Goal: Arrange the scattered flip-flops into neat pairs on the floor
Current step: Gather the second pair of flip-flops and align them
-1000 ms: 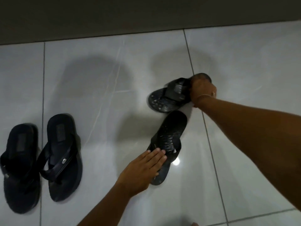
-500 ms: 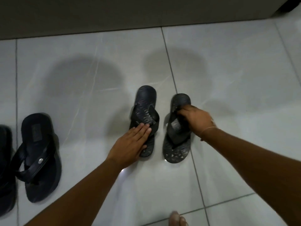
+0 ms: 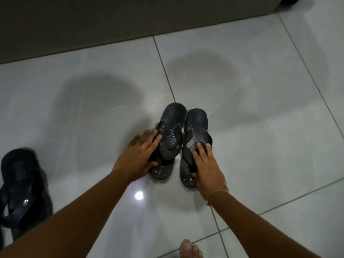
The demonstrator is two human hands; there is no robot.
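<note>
A glossy pale tiled floor filled most of the frame, bounded along the top by a dark wall base. At centre lay two dark patterned flip-flops side by side, touching or nearly so, toes toward the top of the frame: the left flip-flop and the right flip-flop. A third dark sandal sat apart at the lower left edge, partly cut off. The left hand rested spread over the outer side and strap of the left flip-flop, fingers flat, not closed round it; the right hand lay likewise on the strap and heel area of the right one, fingers extended. Bare toes showed at the bottom edge. By appearance the flip-flops were light, flexible rubber that should slide readily on the smooth tile; pressing down on the strap or pushing at the sole's edge would probably steer them best, though a sole could bend if pushed at one end alone.
</note>
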